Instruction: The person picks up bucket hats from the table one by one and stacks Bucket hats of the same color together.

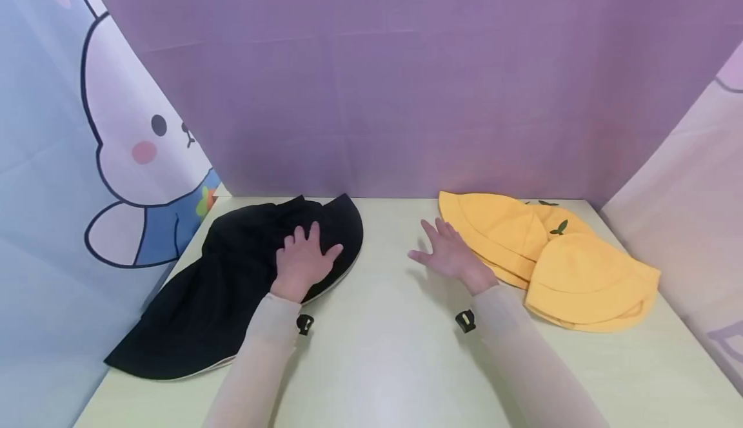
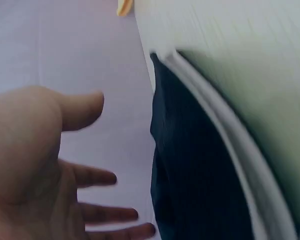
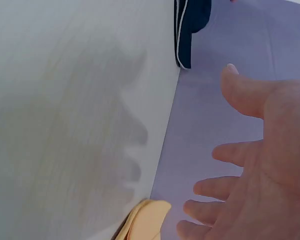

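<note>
Where left hand (image 1: 304,260), right hand (image 1: 449,254) are spread: apart
Table's (image 1: 383,363) left edge: 2+ black sunhats (image 1: 229,280)
Right edge: 3+ yellow sunhats (image 1: 560,263)

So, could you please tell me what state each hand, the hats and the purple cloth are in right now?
Left hand: open, fingers spread, holding nothing, over the black hats.
Right hand: open, fingers spread, holding nothing, raised beside the yellow hats.
Black hats: creased, bunched together on the table; number unclear.
Yellow hats: overlapping, lying on the table.
Purple cloth: hanging behind the table, lightly creased.
</note>
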A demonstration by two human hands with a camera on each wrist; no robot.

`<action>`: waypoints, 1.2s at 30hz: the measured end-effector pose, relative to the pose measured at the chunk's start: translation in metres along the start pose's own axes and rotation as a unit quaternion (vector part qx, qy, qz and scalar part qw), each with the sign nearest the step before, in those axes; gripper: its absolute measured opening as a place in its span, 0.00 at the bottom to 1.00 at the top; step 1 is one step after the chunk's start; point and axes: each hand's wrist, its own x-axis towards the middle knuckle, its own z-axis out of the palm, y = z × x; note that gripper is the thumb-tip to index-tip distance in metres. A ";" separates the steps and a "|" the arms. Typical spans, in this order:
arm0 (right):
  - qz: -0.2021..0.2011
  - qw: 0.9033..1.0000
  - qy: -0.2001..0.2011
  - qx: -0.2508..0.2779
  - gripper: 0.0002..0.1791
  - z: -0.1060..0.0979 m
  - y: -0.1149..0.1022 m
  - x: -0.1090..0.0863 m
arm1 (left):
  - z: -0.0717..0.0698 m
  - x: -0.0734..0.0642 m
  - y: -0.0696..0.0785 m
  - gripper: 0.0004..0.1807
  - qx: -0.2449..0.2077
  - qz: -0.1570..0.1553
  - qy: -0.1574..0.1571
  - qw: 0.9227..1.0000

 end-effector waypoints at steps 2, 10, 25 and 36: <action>-0.001 1.000 -0.004 -0.001 0.48 0.000 -0.002 0.002 | -0.004 -0.001 -0.006 0.42 0.002 -0.027 0.015 1.000; -0.007 1.000 -0.012 -0.007 0.46 0.001 -0.013 0.009 | -0.020 -0.006 -0.029 0.34 -0.025 -0.141 0.011 0.990; -0.020 1.000 -0.016 -0.007 0.43 0.004 -0.019 0.022 | -0.011 -0.003 -0.043 0.32 -0.032 0.003 -0.059 0.998; -0.027 0.999 -0.031 -0.009 0.40 0.003 -0.028 0.039 | -0.007 0.000 -0.042 0.25 -0.021 0.107 -0.067 0.992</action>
